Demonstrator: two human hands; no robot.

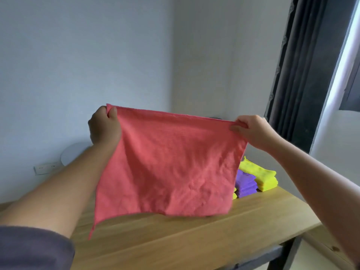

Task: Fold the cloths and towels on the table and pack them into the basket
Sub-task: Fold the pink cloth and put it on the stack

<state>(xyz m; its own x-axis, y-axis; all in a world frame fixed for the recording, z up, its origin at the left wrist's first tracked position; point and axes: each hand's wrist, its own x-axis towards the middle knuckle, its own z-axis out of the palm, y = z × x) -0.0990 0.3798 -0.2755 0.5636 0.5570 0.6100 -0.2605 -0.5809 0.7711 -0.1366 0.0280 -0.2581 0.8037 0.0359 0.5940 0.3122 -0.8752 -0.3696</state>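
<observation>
Occlusion: pink cloth (165, 162) screens part of purple stack (245, 184) and table (194, 240).
Cloth: spread open, wrinkled.
Grip: left hand (104, 126), right hand (253, 131) each pinch a top corner.

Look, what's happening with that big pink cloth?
A person is holding a square coral-pink microfibre cloth spread open in the air above the light wooden table. The left hand pinches one top corner and the right hand pinches the other. The cloth is not folded yet. Behind it, folded purple cloths and folded yellow cloths sit stacked on the table.
</observation>
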